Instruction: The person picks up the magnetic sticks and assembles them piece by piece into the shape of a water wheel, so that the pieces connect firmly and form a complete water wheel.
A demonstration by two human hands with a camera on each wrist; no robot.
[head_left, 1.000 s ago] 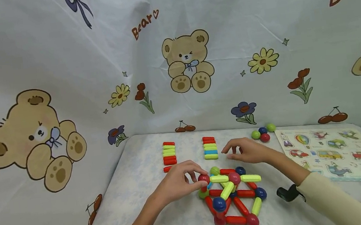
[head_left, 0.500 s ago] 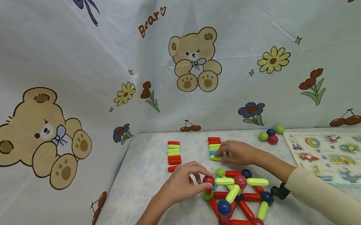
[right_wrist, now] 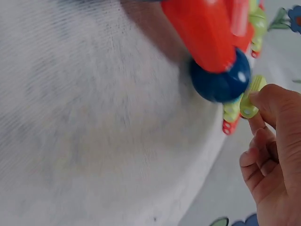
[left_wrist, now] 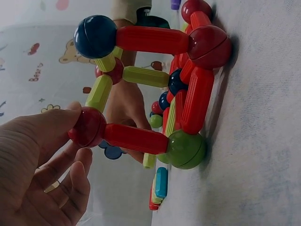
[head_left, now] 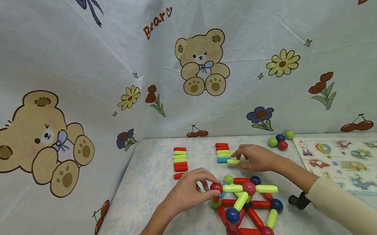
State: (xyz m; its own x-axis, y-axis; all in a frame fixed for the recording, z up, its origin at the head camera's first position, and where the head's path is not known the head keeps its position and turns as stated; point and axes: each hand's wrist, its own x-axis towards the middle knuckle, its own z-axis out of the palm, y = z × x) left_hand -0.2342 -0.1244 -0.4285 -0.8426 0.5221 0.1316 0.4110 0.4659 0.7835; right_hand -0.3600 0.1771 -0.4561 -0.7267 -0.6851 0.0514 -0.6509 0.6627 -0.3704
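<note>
From my remote seat, I have the left grip [head_left: 191, 189] clamped, thumb and fingertips, on a glossy red plastic ball [left_wrist: 88, 126], the near upper corner of a ball-and-rod plastic frame [head_left: 255, 218] that stands on the desk [head_left: 192, 234] to the right of that grip. The right grip [head_left: 255, 159] pinches a ribbed yellow-green plastic rod [right_wrist: 254, 94] by one end; whether it clears the desk I cannot tell.

My main worry is the left corner: if I push or twist, the red upright rod [left_wrist: 136, 138] below that grip could slip off the glossy green plastic ball [left_wrist: 186, 149] at its foot, and the top might fold. Right of the left grip, a yellow-green plastic arm [head_left: 267, 189] juts out with a free end, so a nudge could swing it.

Behind the right grip, the black wrist mount [head_left: 299, 200] hangs near a dark blue plastic ball [head_left: 276, 205]; a low pull back could knock it. If the joints are magnetic, as I suspect, the blue plastic rod [head_left: 223, 160] beside the pinched one might get dragged along.
</note>
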